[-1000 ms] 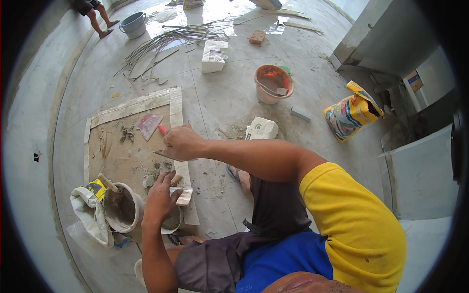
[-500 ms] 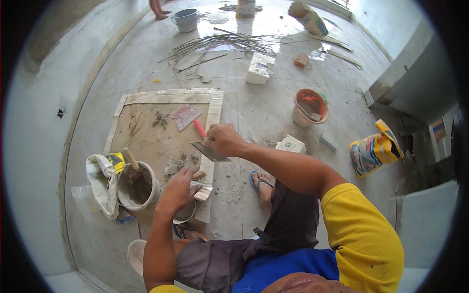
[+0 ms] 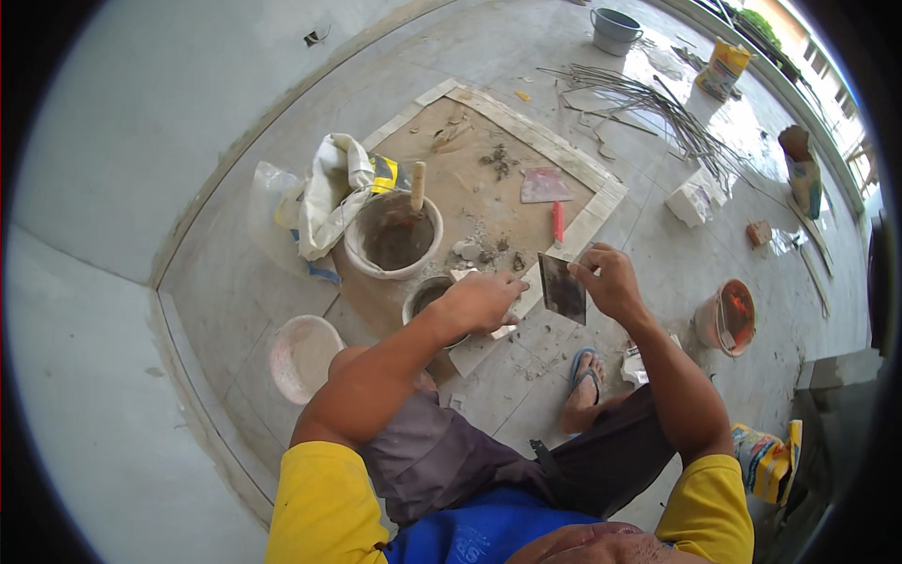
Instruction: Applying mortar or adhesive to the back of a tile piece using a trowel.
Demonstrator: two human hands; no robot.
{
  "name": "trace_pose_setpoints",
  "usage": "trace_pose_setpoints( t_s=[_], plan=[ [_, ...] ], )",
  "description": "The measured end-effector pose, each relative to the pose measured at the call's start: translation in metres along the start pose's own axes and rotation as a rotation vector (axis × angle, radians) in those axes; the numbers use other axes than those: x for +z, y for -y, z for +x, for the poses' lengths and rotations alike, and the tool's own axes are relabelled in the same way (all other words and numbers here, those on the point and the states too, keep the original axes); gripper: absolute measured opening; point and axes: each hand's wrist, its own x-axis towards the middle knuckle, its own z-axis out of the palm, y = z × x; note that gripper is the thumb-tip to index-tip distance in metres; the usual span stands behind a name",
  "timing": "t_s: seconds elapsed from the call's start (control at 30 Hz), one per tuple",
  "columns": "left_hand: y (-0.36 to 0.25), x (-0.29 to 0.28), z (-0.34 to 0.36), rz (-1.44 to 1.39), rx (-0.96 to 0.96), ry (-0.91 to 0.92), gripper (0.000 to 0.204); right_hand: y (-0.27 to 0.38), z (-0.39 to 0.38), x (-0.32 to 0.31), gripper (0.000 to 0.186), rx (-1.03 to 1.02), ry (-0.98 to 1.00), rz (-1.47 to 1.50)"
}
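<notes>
Your right hand [image 3: 609,279] now stands clear of the red-handled scraper with pinkish flat blade [image 3: 550,193]; the thin rectangular metal plate [image 3: 564,289] it holds, earlier edge-on, shows its broad dark face. Your turned view now takes in the round whitish tub [image 3: 308,362] whole.

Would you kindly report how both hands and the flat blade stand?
Right hand gripping flat metal blade. Left hand over pale strip, grip hidden. Nearby: small bucket, partly hidden by left hand; red-handled scraper beyond blade.

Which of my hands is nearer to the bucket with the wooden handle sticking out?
Left. The left hand is close by, below and right of the bucket in the picture; the right hand is farther right, holding a flat metal blade.
</notes>
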Motion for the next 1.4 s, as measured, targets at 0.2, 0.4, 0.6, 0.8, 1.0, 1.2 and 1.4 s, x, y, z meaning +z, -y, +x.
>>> trace_pose_setpoints(
  t_s=[0.2,0.4,0.6,0.8,1.0,1.2,1.4],
  plan=[
    [0.005,0.006,-0.003,0.038,-0.008,0.069,0.060,0.004,0.000,0.007,0.024,-0.016,0.050,-0.002],
    [0.008,0.007,-0.010,0.062,-0.026,0.095,0.060,0.007,0.002,0.016,0.026,-0.025,0.084,0.015],
    [0.004,0.002,-0.013,0.108,-0.044,0.134,0.051,0.007,0.006,0.021,0.026,-0.014,0.076,0.057],
    [0.002,-0.002,-0.017,0.117,0.002,0.134,0.049,0.010,0.008,0.023,0.029,-0.023,0.060,0.058],
    [-0.001,0.000,-0.013,0.098,-0.024,0.096,0.048,0.016,0.005,0.023,0.028,-0.047,0.095,0.041],
    [-0.003,-0.005,-0.010,0.069,-0.002,0.083,0.047,0.011,0.007,0.025,0.028,-0.043,0.087,0.091],
    [-0.004,-0.011,-0.007,-0.229,0.041,-0.084,0.040,-0.005,0.013,0.018,0.031,0.135,0.062,0.158]
  ],
)
